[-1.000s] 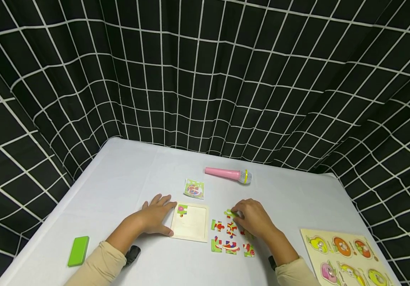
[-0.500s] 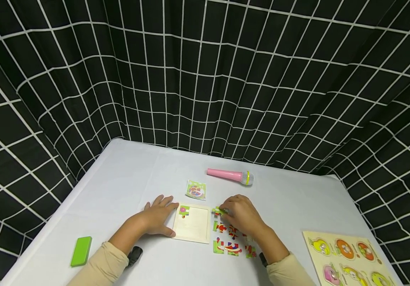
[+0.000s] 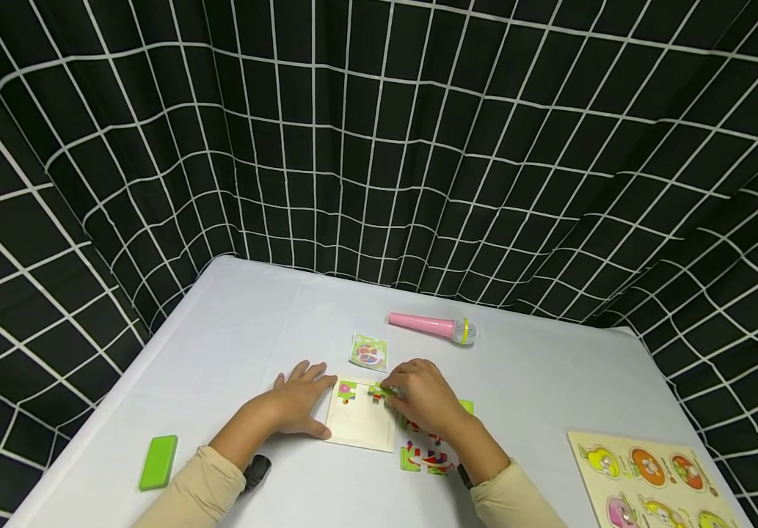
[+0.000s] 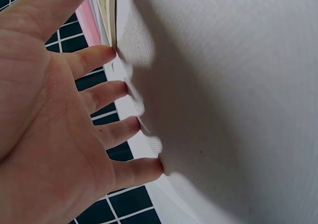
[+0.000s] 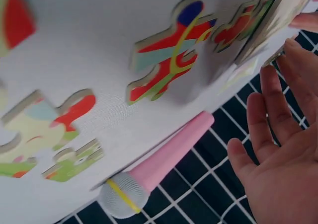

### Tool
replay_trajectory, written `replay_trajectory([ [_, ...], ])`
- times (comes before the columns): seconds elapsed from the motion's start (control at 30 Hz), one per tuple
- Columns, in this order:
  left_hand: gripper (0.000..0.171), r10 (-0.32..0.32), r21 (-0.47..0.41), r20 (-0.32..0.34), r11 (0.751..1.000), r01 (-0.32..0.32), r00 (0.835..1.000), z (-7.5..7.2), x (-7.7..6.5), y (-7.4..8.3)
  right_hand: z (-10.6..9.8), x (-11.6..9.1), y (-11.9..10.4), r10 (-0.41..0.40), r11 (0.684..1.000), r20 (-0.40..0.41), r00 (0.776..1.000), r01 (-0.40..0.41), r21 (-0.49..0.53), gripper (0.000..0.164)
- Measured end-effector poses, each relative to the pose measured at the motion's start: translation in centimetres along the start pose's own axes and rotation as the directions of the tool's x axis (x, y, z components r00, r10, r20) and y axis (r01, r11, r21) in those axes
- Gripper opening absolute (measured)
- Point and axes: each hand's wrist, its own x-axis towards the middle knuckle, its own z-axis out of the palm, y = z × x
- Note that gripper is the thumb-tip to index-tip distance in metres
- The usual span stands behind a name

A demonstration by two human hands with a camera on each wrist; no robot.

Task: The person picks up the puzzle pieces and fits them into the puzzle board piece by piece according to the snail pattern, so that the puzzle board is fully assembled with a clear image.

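A shallow wooden puzzle tray (image 3: 360,429) lies in the middle of the table, with one puzzle piece (image 3: 345,390) in its upper left corner. Along the tray's left edge rests my left hand (image 3: 296,403), fingers spread, thumb and index finger touching the rim. My right hand (image 3: 421,396) pinches a green puzzle piece (image 3: 377,391) over the tray's upper right part. Several loose pieces (image 3: 436,460) lie right of the tray, partly hidden under the right hand and forearm; the right wrist view shows a red and blue piece (image 5: 169,50) flat on the cloth.
Behind the tray lies a small picture card (image 3: 369,353), and beyond it a pink toy microphone (image 3: 421,324). A green block (image 3: 158,462) is at the left. A wooden fruit puzzle board (image 3: 649,477) lies at the front right. Black gridded curtain surrounds the table.
My right hand has moved left with the green puzzle piece, from the loose pieces to over the tray. The left hand stays at the tray's left edge. The head view has shifted slightly.
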Motion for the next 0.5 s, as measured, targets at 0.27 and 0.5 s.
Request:
replay_trajectory([
  [0.27, 0.090, -0.003, 0.015, 0.000, 1.000, 0.003, 1.000, -0.1, -0.1, 0.1, 0.5, 0.9, -0.8, -0.021, 0.999, 0.016, 1.000, 0.022, -0.025, 0.020],
  [0.5, 0.090, 0.001, 0.023, 0.000, 1.000, -0.001, 1.000, 0.0, 0.0, 0.1, 1.2, 1.7, -1.1, -0.066, 0.997, 0.007, 0.998, 0.066, -0.040, 0.020],
])
